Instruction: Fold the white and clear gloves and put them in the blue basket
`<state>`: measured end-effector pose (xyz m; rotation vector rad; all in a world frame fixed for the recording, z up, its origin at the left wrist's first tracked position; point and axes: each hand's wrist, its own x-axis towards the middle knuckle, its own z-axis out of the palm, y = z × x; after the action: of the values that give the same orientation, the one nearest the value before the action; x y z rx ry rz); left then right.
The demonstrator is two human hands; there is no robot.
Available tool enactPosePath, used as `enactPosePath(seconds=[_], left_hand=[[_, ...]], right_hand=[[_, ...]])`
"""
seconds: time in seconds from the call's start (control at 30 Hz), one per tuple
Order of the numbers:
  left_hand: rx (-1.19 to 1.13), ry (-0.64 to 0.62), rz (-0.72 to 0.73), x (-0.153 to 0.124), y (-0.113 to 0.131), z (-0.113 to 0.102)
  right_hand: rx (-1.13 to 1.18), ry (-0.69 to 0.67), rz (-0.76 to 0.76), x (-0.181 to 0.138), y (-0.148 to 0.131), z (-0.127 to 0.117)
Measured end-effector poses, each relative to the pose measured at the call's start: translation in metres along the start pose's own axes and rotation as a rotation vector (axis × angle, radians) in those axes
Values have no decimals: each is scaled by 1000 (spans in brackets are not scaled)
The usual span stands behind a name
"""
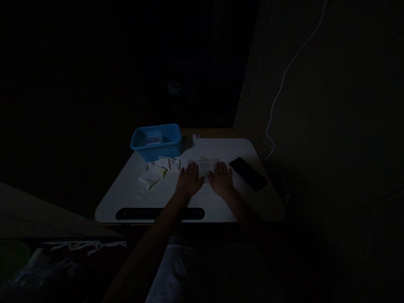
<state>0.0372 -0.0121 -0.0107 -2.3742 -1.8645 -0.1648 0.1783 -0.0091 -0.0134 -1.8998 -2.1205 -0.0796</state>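
Observation:
My left hand (pixel 188 180) rests on the white tabletop with its fingers stretched forward and its thumb out to the right. Mirroring it, my right hand (pixel 221 179) has its fingers extended and its thumb out to the left. Between and just beyond the fingertips lies a clear, thin plastic piece (pixel 208 164), perhaps a bag or packaging; the dim light hides its exact kind. Both hands are at its near edge, and I cannot tell how firmly they touch it. Left of my left hand are crumpled white papers or wrappers (pixel 154 173).
A blue plastic basin (pixel 160 149) with something clear inside stands at the back left of the white table (pixel 126 198). A dark phone-like slab (pixel 248 173) lies on the right. Along the front edge runs a black ledge (pixel 139 213). A white cable (pixel 284 75) hangs on the right wall.

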Motion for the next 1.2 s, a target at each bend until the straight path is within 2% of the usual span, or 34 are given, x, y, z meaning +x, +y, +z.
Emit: enactPosePath(seconds=[0.23, 0.33, 0.6, 0.87, 1.1, 1.2], left_hand=[[1, -18, -8, 0, 0, -2], [8, -38, 0, 0, 0, -5], [-4, -5, -6, 0, 1, -3], [-9, -8, -6, 1, 0, 0], [-19, -23, -10, 1, 0, -1], [-18, -24, -11, 0, 1, -2]], right_hand=[[4, 4, -262, -4, 3, -2], [-11, -2, -302, -5, 3, 1], [-5, -17, -243, -2, 2, 3], [-4, -4, 6, -2, 0, -2], [-8, 21, -4, -1, 3, 1], [15, 21, -56, -2, 4, 0]])
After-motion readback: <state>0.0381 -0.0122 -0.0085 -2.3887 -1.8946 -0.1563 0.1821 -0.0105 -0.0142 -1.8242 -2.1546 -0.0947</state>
